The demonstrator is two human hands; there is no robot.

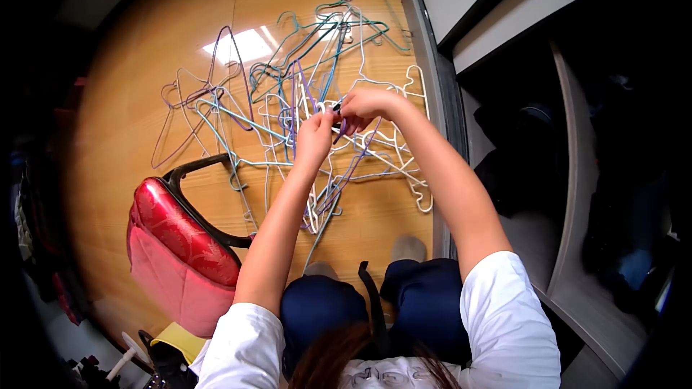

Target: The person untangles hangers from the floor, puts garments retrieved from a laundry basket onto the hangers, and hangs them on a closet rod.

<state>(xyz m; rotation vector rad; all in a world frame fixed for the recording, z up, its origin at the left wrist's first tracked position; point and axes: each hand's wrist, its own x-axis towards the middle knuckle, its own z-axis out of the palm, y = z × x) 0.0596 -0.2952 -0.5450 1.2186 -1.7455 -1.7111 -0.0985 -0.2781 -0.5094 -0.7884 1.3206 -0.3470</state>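
Note:
Both my hands meet above a loose spread of hangers on the wooden floor. My left hand point(315, 137) is closed, its fingers pinched round a white hanger near the hook. Against it, my right hand point(362, 109) is closed too, with fingers bent round a small dark and purple piece point(339, 130) that I cannot make out. White hangers point(389, 145) lie under and beside the hands. Teal hangers point(292, 50) spread further off, and purple and grey hangers point(213, 90) lie to the left.
A red padded chair point(184, 230) with a black armrest point(194, 166) stands at the left. Grey-edged shelving point(569, 173) with dark contents runs along the right. My feet point(409, 248) and knees are at the bottom. Yellow item point(180, 340) at lower left.

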